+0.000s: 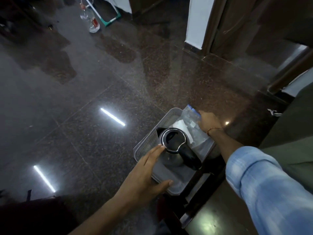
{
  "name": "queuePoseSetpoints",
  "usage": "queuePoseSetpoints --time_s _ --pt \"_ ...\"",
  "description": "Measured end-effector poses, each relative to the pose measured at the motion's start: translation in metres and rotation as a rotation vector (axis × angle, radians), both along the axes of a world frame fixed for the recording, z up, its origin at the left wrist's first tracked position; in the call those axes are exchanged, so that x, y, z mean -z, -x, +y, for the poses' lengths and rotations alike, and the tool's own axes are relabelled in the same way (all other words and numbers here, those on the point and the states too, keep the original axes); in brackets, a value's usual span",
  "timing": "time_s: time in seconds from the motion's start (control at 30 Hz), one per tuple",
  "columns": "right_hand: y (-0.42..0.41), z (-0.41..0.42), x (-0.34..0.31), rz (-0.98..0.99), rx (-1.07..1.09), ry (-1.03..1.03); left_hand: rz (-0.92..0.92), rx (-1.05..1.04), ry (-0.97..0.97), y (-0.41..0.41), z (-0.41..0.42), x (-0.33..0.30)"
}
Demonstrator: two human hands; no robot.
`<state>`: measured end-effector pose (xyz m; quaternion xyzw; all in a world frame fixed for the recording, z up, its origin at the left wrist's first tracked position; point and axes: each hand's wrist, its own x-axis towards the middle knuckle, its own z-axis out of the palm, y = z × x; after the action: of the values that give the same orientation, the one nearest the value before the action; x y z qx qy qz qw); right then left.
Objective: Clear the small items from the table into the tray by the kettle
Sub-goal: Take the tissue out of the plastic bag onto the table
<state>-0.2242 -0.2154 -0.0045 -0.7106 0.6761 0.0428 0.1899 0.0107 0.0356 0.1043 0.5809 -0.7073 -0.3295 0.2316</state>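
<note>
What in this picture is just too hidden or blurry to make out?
All in the head view:
- Contents of the clear plastic bag: blurred, partly covered by the right hand.
- The tray floor: largely hidden by the kettle and bag.
- Left hand on the tray's near edge: whether it grips or only rests is unclear.
- Label of the bottle on the floor: too small.

A single wide-angle view from the person's head looks steeply down and forward. Both forearms reach in from the bottom edge, close to the lens. The dark polished floor (101,82) fills the upper frame, stretching well away.
</note>
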Motion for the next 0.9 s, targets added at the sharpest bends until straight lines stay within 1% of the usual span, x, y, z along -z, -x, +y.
queuePoseSetpoints --time_s 0.1,0.23,0.37,0.57,0.7,0.8,0.87,0.9 --pt "-0.005 0.002 0.010 0.065 -0.015 0.080 -0.002 -0.011 -0.009 -0.012 0.008 0.005" --pt "-0.007 0.006 -0.003 -0.084 0.078 0.114 0.002 -0.029 -0.023 -0.016 0.011 0.006" --pt "0.003 0.011 -0.042 -0.161 0.074 0.125 0.021 -0.041 -0.014 -0.006 0.004 0.002" --pt "0.035 0.041 -0.131 -0.307 0.086 0.249 0.109 -0.054 -0.017 0.019 -0.016 -0.006" --pt "0.067 0.090 -0.194 -0.514 0.193 0.279 0.166 -0.130 0.049 0.050 -0.036 -0.025" --pt "0.084 0.138 -0.225 -0.773 0.333 0.238 0.294 -0.114 0.073 0.089 -0.054 -0.051" --pt "0.091 0.171 -0.235 -0.867 0.402 0.236 0.390 -0.099 0.062 0.119 -0.061 -0.069" --pt "0.094 0.188 -0.236 -0.878 0.426 0.243 0.418 -0.097 0.055 0.134 -0.063 -0.076"
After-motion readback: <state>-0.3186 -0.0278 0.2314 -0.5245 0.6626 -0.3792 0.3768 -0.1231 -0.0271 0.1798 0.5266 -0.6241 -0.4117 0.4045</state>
